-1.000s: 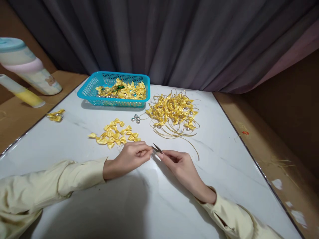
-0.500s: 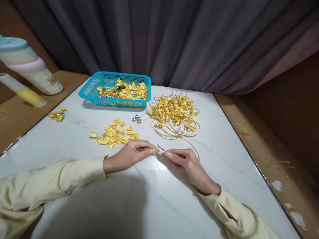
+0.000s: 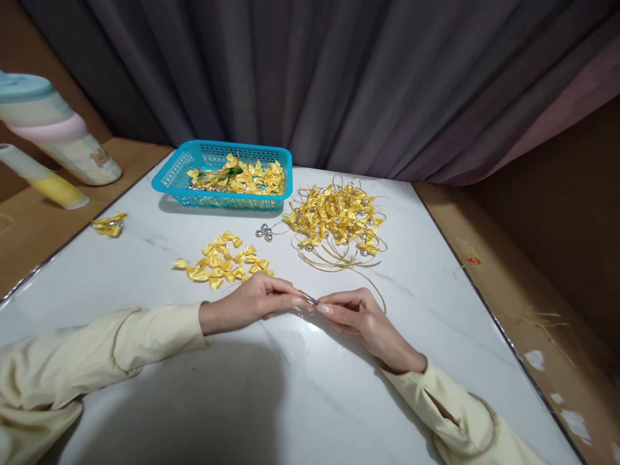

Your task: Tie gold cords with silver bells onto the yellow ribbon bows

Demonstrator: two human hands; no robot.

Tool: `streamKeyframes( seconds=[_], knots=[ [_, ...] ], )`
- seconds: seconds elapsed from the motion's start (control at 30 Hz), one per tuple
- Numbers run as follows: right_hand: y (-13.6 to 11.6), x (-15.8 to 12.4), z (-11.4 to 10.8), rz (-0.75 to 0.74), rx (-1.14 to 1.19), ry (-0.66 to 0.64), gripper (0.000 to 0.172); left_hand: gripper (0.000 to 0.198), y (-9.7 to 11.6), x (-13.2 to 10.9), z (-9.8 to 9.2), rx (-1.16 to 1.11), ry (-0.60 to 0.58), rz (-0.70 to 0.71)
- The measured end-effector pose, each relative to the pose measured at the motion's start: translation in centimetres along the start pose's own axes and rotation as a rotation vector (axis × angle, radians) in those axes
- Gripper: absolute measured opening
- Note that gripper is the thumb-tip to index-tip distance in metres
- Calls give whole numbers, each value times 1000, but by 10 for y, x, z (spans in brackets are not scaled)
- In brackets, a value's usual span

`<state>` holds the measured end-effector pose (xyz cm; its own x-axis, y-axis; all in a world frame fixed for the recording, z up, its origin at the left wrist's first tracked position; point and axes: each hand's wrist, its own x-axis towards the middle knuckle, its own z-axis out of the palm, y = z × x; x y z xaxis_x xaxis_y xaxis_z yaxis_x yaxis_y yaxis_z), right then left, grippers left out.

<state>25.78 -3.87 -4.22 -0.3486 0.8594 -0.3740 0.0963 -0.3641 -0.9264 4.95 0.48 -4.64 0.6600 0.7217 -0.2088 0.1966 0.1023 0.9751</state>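
Note:
My right hand (image 3: 365,318) pinches a thin dark metal tool, perhaps tweezers (image 3: 309,298), whose tip reaches my left fingertips. My left hand (image 3: 259,299) is closed in a pinch; whatever small thing it holds is hidden. Loose yellow bows (image 3: 220,263) lie just beyond my left hand. Farther back, a tangled heap of yellow bows with silver bells and golden cords (image 3: 339,216) spreads over the white table (image 3: 320,413). A small cluster of silver bells (image 3: 264,232) sits between the two piles.
A blue basket (image 3: 223,199) with more yellow bows stands at the back. One separate bow bundle (image 3: 110,224) lies at the left. Beyond the table's left edge are a tumbler (image 3: 72,142) and a yellow-and-white roll (image 3: 53,184). A dark curtain (image 3: 290,77) hangs behind.
The tool's tip has moved down and left to my left fingertips. My two hands are slightly closer together.

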Motion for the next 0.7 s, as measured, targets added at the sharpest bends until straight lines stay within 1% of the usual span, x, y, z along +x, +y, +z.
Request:
streamKeyframes(
  seconds=[0.13, 0.37, 0.7],
  knots=[
    [0, 0, 0, -2, -3, -3, 31, 27, -2, -1, -2, -12, -16, -52],
    [1, 0, -1, -4, -8, 8, 33, 32, -6, 0, -3, -75, -26, -79],
    [0, 0, 1, -2, -17, 31, 35, 28, -7, 0, -2, -132, -13, -94]
  ],
)
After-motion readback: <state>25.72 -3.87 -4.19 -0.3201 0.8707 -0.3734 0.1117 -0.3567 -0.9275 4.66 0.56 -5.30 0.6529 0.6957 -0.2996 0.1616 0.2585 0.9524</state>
